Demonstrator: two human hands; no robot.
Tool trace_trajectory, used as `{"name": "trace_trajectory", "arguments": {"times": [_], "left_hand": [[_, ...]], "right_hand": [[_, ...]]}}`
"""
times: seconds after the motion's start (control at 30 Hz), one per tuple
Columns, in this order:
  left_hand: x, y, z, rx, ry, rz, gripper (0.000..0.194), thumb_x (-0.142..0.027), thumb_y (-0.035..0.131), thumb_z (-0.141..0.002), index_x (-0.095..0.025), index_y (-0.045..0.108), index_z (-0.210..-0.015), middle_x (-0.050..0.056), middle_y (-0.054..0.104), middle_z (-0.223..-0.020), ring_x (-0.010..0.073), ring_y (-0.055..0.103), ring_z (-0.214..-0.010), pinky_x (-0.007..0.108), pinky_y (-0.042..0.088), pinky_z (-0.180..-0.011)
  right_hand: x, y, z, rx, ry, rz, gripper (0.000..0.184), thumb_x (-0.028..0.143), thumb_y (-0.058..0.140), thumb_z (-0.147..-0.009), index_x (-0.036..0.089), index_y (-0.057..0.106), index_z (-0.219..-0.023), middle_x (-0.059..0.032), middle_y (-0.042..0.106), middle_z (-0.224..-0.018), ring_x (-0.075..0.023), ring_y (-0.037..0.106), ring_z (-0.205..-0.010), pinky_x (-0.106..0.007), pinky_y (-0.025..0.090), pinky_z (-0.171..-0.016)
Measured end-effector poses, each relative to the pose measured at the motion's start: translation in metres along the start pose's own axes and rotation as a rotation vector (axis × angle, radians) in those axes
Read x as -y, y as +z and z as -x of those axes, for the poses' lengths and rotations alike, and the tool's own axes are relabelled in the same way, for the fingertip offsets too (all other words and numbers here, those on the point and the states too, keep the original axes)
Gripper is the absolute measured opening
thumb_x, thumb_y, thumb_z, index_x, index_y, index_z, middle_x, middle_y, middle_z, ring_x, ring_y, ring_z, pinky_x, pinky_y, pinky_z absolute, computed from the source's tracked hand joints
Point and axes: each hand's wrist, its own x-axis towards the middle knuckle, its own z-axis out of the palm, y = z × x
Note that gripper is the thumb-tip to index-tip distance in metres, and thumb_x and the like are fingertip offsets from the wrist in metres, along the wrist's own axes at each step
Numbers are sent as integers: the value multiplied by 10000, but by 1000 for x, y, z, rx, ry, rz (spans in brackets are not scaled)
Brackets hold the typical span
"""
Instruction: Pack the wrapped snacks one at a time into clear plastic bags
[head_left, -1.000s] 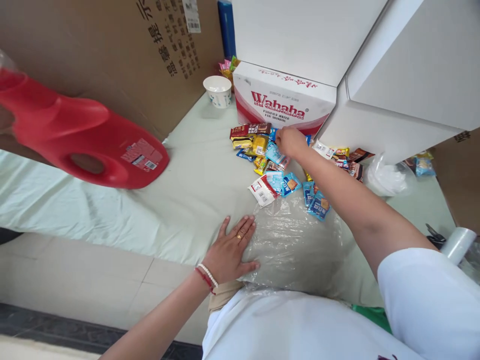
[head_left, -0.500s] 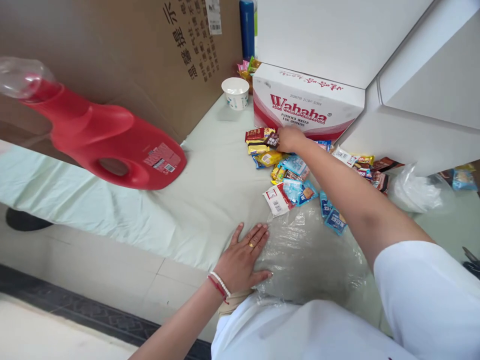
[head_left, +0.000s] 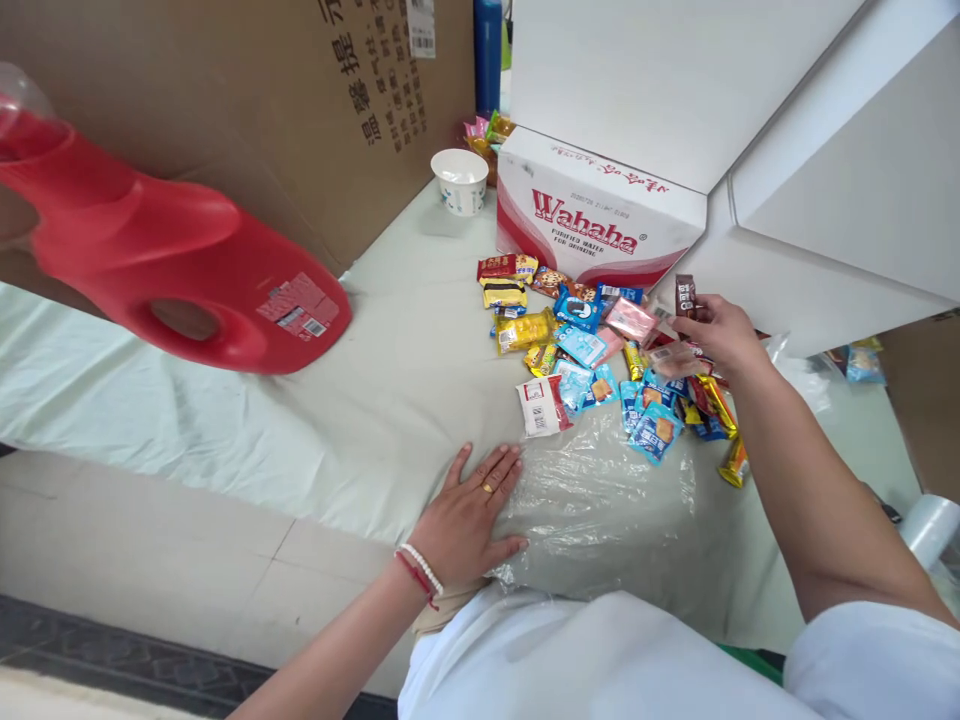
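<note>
My right hand (head_left: 721, 338) pinches a small dark brown snack packet (head_left: 685, 297) above the right part of a pile of wrapped snacks. Flat on the table, fingers spread, lies my left hand (head_left: 472, 515), its thumb at the edge of a clear plastic bag (head_left: 600, 510). The pile holds several light blue packets (head_left: 654, 432), a white and red packet (head_left: 541, 405), a yellow packet (head_left: 525, 331), a pink packet (head_left: 631, 318) and a red and yellow packet (head_left: 507, 267). Part of the pile is hidden behind my right hand and forearm.
A white and red Wahaha water box (head_left: 600, 215) stands behind the pile, with a paper cup (head_left: 460, 182) to its left. A big red jug (head_left: 195, 260) leans by a cardboard box (head_left: 247, 110). Light green cloth covers the table (head_left: 390, 390). A clear roll (head_left: 930, 528) lies at the right.
My right hand has moved right from the pile's left end by the water box, carrying the brown packet. My left hand stays flat on the table. The view has shifted slightly right.
</note>
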Motion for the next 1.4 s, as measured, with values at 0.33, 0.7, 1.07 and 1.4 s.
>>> {"name": "trace_trajectory", "arguments": {"times": [0.33,0.7,1.07,1.4], "left_hand": [[2,-1,-3,-65,35,-50,900,-653,475,-947,-127,229,-1634,180,378,-1638,336,390,-1501,561,-31,-1277],[4,4,-3,-101,46,-34,870,-642,489,-941,-155,270,-1628,182,396,-1625,346,422,-1484,564,5,-1280],[6,5,-4,-124,63,-77,874,-643,509,-924,-179,279,-1628,186,425,-1607,350,466,-1453,566,73,-1277],[5,5,-6,-131,81,-113,907,-629,527,-927,-153,228,-1639,190,421,-1608,348,463,-1454,549,32,-1276]], "right_hand": [[-11,-17,27,-53,42,-184,472,367,824,-660,195,686,-1077,-30,710,-931,-208,654,-828,-333,551,-707],[-77,-96,162,279,439,-201,494,489,892,-651,183,658,-960,-26,706,-819,-197,648,-746,-325,525,-684],[-81,-76,126,-109,404,-312,519,446,859,-607,229,589,-994,-27,730,-862,-214,686,-736,-367,585,-682],[-74,-83,63,-268,51,41,542,532,741,-747,182,594,-1134,-61,719,-962,-230,668,-859,-394,553,-824]]}}
